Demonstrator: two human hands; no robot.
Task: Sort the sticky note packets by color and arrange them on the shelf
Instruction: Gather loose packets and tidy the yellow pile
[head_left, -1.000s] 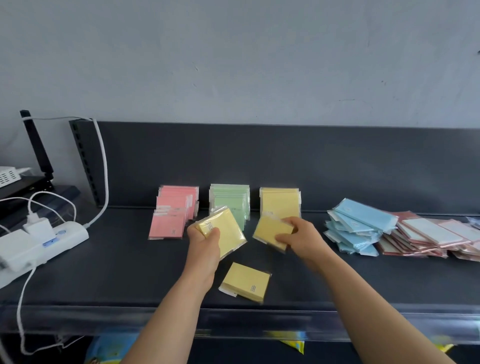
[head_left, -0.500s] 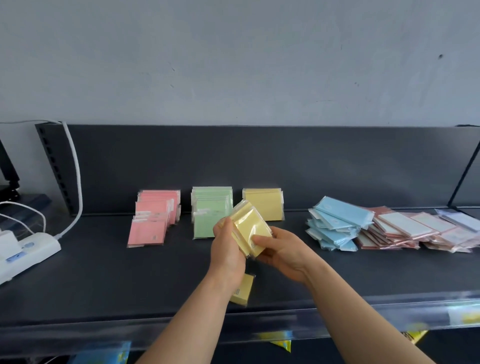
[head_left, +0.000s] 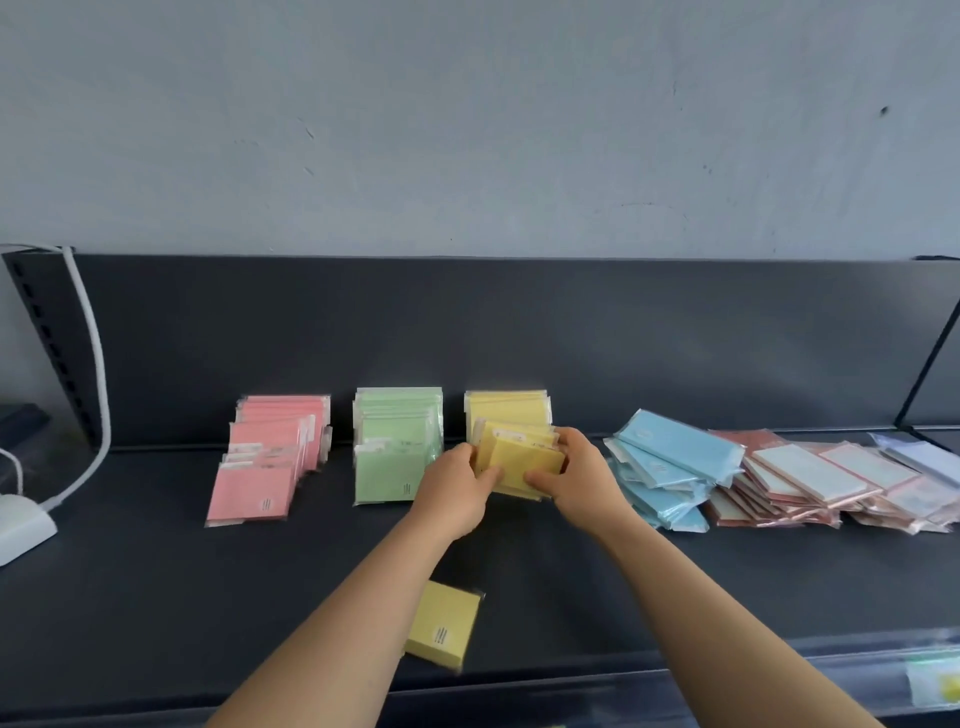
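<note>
Yellow packets (head_left: 524, 460) sit pinched between two hands, just to the right of the green row (head_left: 397, 452). The left hand (head_left: 457, 491) curls round the left edge of the bunch, thumb in front. The right hand (head_left: 576, 480) grips the right edge the same way. I think the hands squeeze from both sides so the bunch stays square and can stand up neatly against the yellow row (head_left: 506, 408), which leans on the back of the shelf (head_left: 156, 582) right beside the green row. Each colour gets its own row so they are easy to find.

Three tidy rows stand up: the pink row (head_left: 270, 457) left of the green row, the green row itself, and the yellow one. One loose yellow packet (head_left: 444, 629) lies flat, in front of the green row and a bit right, near the shelf's edge. Far right of the green row lie two messy heaps, a blue heap (head_left: 670, 467) and a pink-edged heap (head_left: 810, 483), touching each other, not sorted yet. How many packets are in the bunch I cannot tell.
</note>
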